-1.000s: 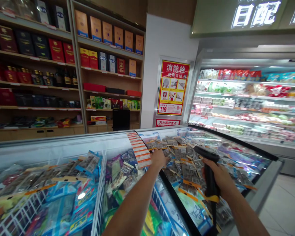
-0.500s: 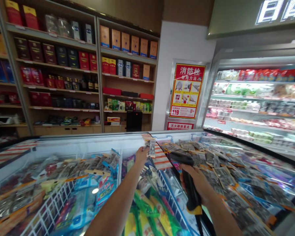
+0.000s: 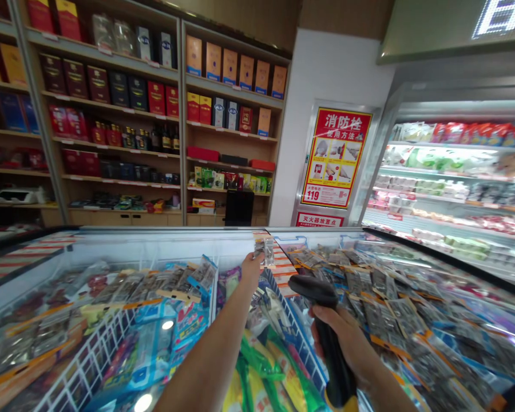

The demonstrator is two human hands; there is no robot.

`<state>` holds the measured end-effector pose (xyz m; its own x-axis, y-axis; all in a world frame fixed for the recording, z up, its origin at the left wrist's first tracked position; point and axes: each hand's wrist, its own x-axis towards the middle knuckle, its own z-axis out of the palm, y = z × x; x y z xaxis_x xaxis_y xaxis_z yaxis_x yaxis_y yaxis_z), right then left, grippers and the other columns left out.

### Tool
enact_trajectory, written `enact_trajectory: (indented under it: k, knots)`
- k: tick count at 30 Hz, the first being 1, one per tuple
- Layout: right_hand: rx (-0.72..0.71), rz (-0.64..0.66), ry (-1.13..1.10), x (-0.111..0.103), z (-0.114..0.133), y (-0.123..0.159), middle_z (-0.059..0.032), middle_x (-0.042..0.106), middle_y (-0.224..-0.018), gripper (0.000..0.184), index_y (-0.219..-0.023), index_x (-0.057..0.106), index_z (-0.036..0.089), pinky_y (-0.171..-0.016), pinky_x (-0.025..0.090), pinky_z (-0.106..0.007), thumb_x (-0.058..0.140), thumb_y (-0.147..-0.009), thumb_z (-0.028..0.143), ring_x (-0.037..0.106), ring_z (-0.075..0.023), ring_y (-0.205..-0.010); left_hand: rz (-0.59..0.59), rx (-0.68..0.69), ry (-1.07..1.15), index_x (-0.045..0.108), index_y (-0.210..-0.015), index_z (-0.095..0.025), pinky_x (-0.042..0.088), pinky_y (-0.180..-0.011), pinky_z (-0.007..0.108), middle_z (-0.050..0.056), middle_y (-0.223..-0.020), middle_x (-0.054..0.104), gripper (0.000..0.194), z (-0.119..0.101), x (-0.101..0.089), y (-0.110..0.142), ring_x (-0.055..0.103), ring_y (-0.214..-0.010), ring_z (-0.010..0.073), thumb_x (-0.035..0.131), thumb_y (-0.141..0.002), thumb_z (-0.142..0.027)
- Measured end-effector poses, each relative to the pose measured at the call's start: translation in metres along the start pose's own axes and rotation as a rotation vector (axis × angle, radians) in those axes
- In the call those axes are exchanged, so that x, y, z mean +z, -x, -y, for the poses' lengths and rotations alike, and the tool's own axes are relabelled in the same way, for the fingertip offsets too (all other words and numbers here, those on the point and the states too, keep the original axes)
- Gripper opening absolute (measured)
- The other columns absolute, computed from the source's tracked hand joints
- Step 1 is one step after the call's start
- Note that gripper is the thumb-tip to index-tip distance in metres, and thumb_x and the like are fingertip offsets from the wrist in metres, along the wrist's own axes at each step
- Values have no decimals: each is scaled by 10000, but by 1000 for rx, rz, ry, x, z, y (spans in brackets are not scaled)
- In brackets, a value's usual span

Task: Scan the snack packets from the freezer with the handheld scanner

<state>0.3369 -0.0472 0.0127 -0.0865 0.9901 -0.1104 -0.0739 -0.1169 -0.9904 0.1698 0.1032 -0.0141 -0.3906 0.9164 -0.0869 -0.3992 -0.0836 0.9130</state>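
Note:
My left hand (image 3: 252, 268) reaches out over an open chest freezer (image 3: 163, 243) and pinches a small clear food packet (image 3: 265, 250), held up above the white wire divider (image 3: 212, 292). My right hand (image 3: 347, 343) is wrapped round the grip of a black barcode scanner (image 3: 326, 326) with a yellow band at its base. The scanner's head sits just right of and below the packet. Several more packets with orange strips (image 3: 369, 286) lie under the glass lid on the right.
Blue, green and yellow bags (image 3: 257, 372) fill the freezer's wire baskets. Wooden shelves of boxed bottles (image 3: 154, 97) line the back wall. A red fire-hydrant poster (image 3: 335, 157) hangs beside an open refrigerated case (image 3: 450, 183) on the right.
My left hand lifted a packet from the pile on the right and carried it left over the open part. The scanner rose toward it. The camera turned left.

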Motion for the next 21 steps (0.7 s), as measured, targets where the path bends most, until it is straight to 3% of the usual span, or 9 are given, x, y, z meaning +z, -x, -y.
enact_trajectory:
  k: [6,21]
  knots:
    - [-39,19,78,-1,-3,-5,1,520,-406,315,-602,556,135,-338,299,-212,526,-695,435,435,-99,-316,35,-6,32,525,-694,-171,361,-526,218,-33,-597,563,164,-1,1,3,505,-551,95,590,-568,-252]
    - [-20,31,19,5,-2,-4,0,512,-386,295,-567,545,142,-325,305,-202,525,-689,410,436,-101,-312,41,21,-54,530,-717,-174,363,-564,231,-11,-652,587,235,3,-1,-2,533,-612,115,603,-554,-327]
